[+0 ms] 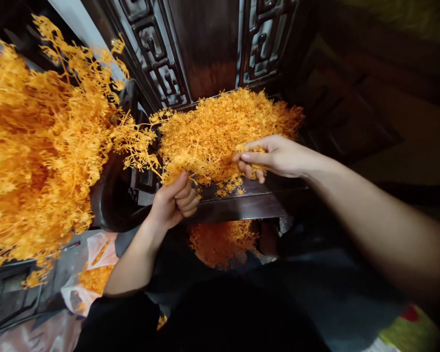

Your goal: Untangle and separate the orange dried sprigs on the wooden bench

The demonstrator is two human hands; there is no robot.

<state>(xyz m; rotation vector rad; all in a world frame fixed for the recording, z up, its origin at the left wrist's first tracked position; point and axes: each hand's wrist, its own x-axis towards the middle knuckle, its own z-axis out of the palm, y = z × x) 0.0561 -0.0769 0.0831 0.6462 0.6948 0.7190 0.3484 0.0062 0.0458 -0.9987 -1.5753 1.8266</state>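
While the left grip (176, 199) is curled tight around a thin orange sprig (179, 166), the right grip (269, 157) pinches some small orange bits (257, 168) between its thumb and fingers. Just past both grips sits a big orange heap (220, 124) of little branchy pieces, on a dark wood chair seat (238, 209). Behind the heap, farther from the grips, stands the carved chair back (209, 44). To the left of the left grip is a big, fluffy orange bunch (55, 132), near the curved chair arm (112, 205). Lower than the grips, under the seat, is an orange clump (222, 242). Down and left of the left grip, a thin plastic bag (104, 244) has orange stuff (97, 278) in it.
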